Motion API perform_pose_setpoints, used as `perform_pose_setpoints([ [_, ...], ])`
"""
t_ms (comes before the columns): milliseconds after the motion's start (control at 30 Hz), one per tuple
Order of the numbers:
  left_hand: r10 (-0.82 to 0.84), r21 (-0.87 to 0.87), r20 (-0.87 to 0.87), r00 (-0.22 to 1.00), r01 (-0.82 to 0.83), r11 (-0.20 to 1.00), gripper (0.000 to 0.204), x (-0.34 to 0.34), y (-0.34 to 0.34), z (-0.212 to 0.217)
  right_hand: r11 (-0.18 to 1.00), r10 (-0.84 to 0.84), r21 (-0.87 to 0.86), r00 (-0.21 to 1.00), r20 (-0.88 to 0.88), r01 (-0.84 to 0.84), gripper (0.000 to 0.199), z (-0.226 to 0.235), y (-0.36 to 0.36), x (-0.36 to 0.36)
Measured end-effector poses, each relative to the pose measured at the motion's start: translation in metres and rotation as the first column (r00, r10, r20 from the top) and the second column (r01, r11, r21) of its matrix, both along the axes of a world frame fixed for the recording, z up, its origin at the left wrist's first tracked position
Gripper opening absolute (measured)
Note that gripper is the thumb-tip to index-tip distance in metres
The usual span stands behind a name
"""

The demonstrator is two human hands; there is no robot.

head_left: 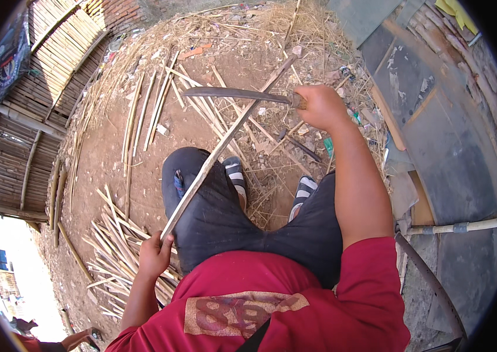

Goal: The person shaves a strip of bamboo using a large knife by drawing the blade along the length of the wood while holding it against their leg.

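Nearest the camera it's a red shirt (231, 267) and dark trousers (201, 217). My left hand (155, 256) sits low beside the thigh, thumb and fingers clamped on the near end of a long wooden strip (219, 151); some fingers are tucked out of sight. The strip slants up across that thigh, far end pointing away and to the right. Right arm's reaching forward, and the right hand (320, 110) has its fingers wrapped tight around the machete (231, 92), so most of the handle is hidden. Blade points left and crosses the strip; can't tell if they touch. Loose pile of strips (119, 249) by the left hand, partly covered by the arm. Past the sandals (305, 190), a dark tool (301, 146) lies on the dirt, hard to make out.
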State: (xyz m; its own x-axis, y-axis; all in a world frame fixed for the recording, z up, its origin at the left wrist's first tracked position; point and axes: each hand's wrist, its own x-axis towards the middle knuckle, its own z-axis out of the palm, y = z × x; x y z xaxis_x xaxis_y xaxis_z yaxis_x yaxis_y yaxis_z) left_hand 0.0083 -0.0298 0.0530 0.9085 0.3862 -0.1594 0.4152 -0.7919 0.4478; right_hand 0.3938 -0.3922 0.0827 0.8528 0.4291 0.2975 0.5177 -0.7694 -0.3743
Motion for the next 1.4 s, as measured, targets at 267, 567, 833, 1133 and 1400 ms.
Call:
perform_pose_setpoints([
  [267, 0.001, 0.237, 0.069, 0.998, -0.017, 0.971, 0.037, -0.003, -0.010, -0.013, 0.995, -0.080, 0.057, 0.995, -0.052, 0.083, 0.036, -0.018, -0.010, 0.011],
  [567, -0.026, 0.333, 0.086, 0.996, -0.004, 0.943, 0.033, -0.002, -0.003, -0.017, 0.970, -0.163, 0.163, 0.978, -0.129, 0.183, 0.041, -0.036, -0.022, 0.027],
  [833, -0.072, 0.374, 0.140, 0.988, 0.014, 0.927, 0.028, -0.005, 0.005, -0.031, 0.960, -0.130, 0.219, 0.972, -0.196, 0.173, 0.029, -0.033, -0.019, 0.017],
  [1133, -0.081, 0.410, 0.155, 0.985, 0.010, 0.912, 0.028, -0.008, 0.011, -0.031, 0.990, -0.055, 0.120, 0.993, -0.108, 0.068, 0.036, -0.014, -0.002, 0.002],
  [1400, -0.118, 0.379, 0.143, 0.983, 0.056, 0.924, 0.026, -0.008, 0.011, -0.025, 0.959, -0.165, 0.220, 0.982, -0.088, 0.180, 0.033, -0.021, -0.013, 0.005],
])
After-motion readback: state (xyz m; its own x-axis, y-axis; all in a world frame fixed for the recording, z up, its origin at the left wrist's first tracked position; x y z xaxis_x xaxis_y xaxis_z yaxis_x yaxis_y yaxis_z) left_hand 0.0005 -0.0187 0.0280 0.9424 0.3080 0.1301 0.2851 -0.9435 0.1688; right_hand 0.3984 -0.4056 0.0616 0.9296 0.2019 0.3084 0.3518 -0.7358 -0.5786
